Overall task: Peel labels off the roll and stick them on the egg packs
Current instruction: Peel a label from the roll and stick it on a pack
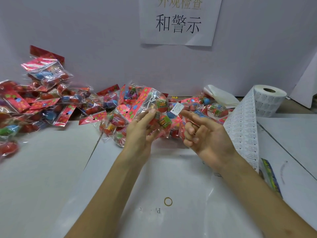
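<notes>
My left hand (142, 129) grips a clear egg pack (154, 107) with a red header card and red eggs, held up over the table's middle. A small white warning label (177, 108) sits at the tip of my right hand's outstretched index finger, at the pack's right side. The other fingers of my right hand (205, 134) are curled in. The label roll (267, 98) stands at the back right, and its printed strip (243, 127) trails down toward me past my right wrist.
Many more egg packs (42, 103) are heaped along the back and left of the white table (42, 177). A rubber band (168, 201) lies in front. A paper sign (180, 21) hangs on the white back wall. A printed card (269, 176) lies at the right.
</notes>
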Demonstrator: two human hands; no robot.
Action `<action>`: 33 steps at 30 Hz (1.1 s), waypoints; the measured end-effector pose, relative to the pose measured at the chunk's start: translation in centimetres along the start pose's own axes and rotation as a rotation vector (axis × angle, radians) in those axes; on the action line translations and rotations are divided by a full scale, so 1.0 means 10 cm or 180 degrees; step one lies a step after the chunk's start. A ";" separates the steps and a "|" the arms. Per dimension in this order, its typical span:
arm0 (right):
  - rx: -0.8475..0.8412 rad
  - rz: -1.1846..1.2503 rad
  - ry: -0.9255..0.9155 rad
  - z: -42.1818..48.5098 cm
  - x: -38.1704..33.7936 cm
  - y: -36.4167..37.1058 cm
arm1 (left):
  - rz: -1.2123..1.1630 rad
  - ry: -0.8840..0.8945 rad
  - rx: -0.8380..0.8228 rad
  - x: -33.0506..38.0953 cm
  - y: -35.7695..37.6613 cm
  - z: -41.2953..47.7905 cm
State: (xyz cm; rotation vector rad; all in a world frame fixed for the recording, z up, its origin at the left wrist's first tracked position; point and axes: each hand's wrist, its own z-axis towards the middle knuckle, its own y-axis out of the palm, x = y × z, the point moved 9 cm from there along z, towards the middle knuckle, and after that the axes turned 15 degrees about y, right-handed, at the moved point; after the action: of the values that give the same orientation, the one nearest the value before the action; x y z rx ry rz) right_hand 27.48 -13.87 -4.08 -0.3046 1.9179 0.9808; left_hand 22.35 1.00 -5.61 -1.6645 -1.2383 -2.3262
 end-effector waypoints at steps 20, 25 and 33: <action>0.0417 -0.0773 -0.0275 0.00 -0.08 -0.07 | 0.0034 0.0049 -0.0073 0.01 0.00 0.02; 0.0647 -0.1202 -0.0475 -0.04 -0.13 -0.09 | 0.0085 0.0052 -0.0040 0.01 -0.02 0.02; 0.1097 -0.1883 -0.0760 -0.06 -0.18 -0.11 | 0.0178 0.0183 -0.0100 0.03 -0.02 0.02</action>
State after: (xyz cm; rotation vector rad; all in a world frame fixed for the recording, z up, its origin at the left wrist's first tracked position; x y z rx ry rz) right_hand 28.65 -15.31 -3.01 -0.4904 1.5991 0.2754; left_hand 22.31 1.35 -5.45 -1.6072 -1.1361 -2.3549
